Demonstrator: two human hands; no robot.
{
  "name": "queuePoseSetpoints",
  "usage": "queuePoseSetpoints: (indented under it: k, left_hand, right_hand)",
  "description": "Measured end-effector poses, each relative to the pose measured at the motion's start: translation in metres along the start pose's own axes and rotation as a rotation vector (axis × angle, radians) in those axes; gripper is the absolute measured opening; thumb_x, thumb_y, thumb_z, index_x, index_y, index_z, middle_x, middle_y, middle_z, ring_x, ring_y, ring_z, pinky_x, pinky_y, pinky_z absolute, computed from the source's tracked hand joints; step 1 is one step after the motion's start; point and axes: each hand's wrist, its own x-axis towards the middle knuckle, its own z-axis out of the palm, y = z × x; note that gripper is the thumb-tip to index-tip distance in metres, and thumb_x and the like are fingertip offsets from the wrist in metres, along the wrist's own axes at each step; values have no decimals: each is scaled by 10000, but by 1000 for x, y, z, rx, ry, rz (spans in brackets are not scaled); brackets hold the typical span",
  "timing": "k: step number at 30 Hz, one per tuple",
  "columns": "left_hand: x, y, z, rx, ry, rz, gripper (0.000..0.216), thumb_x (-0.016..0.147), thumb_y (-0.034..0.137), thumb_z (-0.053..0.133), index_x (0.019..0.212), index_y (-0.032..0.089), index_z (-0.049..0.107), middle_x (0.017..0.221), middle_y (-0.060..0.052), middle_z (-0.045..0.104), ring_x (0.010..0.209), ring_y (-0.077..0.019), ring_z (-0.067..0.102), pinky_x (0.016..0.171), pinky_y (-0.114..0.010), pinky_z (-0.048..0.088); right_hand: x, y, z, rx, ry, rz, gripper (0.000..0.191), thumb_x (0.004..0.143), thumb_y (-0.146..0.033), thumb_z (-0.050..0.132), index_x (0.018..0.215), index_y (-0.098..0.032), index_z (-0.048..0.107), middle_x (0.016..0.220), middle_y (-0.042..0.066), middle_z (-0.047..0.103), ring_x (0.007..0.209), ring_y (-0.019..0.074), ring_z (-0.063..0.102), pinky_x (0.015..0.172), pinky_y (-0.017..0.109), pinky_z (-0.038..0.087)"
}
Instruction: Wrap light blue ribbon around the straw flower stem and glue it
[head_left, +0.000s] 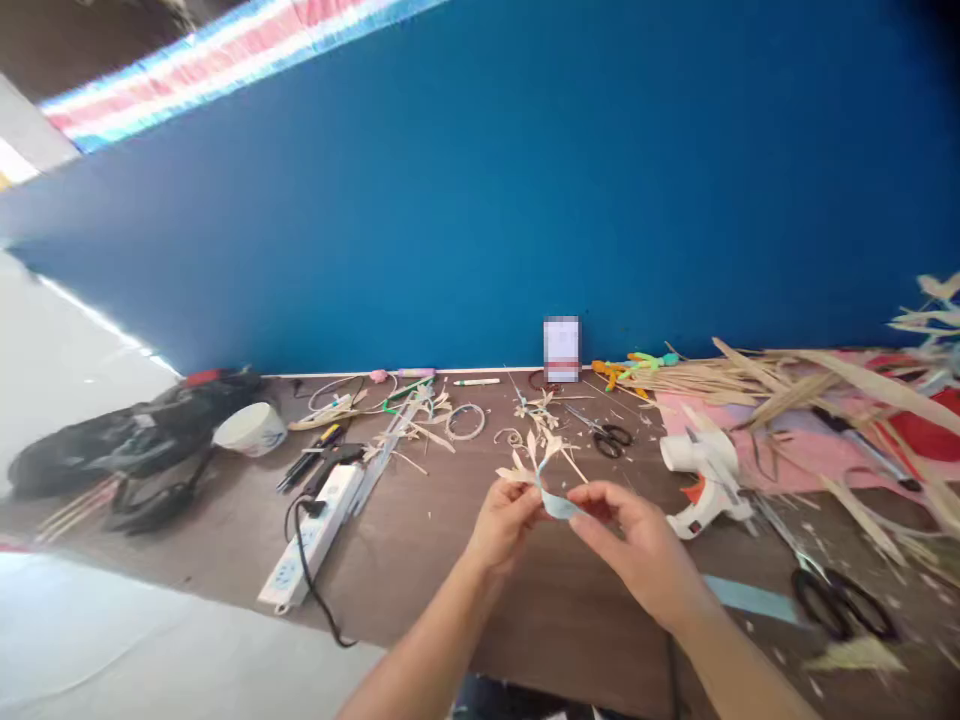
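My left hand [504,525] is closed in a pinch on a small flower of pale, dried leaf-like pieces [541,455], whose tips fan out above my fingers. A light blue strip [556,506] curves from the flower across the gap to my right hand [634,540]. My right thumb and fingers are pinched on the strip's other end. Both hands are just above the brown table [442,600], near its front edge. The flower's lower end is hidden by my left fingers.
Scissors [844,600] and a blue strip [754,598] lie right of a white tape dispenser [709,475]. More scissors [611,438] lie behind my hands. Left are a power strip [315,540], a glue gun [334,462] and a white bowl [251,430]. A blue partition [480,200] rises behind.
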Motion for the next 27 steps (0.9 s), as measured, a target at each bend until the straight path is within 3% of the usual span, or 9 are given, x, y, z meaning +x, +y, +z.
queuePoseSetpoints:
  k: [6, 11, 15, 21, 27]
  left_hand:
    - [1, -2, 2, 63, -1, -41, 183, 619, 259, 677, 693, 114, 595, 597, -11, 573, 547, -90, 521, 566, -215, 417]
    - [9, -10, 1, 137, 27, -60, 205, 610, 271, 681, 682, 106, 584, 610, -15, 569, 531, -91, 521, 536, -223, 435]
    - [21, -15, -1, 158, 59, -65, 208, 603, 268, 685, 679, 108, 575, 610, -3, 562, 506, -76, 514, 495, -202, 437]
    - [34, -21, -3, 225, 91, -58, 216, 587, 268, 690, 683, 117, 569, 600, 12, 568, 492, -70, 520, 459, -179, 428]
    - [38, -27, -8, 278, 69, -25, 167, 639, 242, 645, 684, 103, 564, 565, -6, 584, 493, -81, 543, 458, -171, 423]
  right_hand:
    - [11, 7, 10, 63, 10, -34, 139, 689, -292, 547, 773, -184, 567, 762, 14, 616, 733, 157, 557, 667, 241, 424]
    - [23, 25, 17, -74, 103, 0, 165, 688, -348, 539, 653, -188, 527, 602, -16, 564, 573, 128, 515, 528, 214, 384]
    - [31, 36, 16, -135, 125, 37, 122, 689, -300, 516, 672, -188, 562, 546, -24, 557, 509, 119, 493, 473, 206, 348]
    - [44, 52, 15, -140, 164, 70, 134, 657, -291, 528, 678, -182, 603, 583, -1, 611, 545, 145, 538, 485, 213, 362]
    - [54, 64, 19, 30, 116, 91, 109, 649, -238, 521, 633, -160, 597, 567, 4, 625, 549, 138, 561, 538, 216, 399]
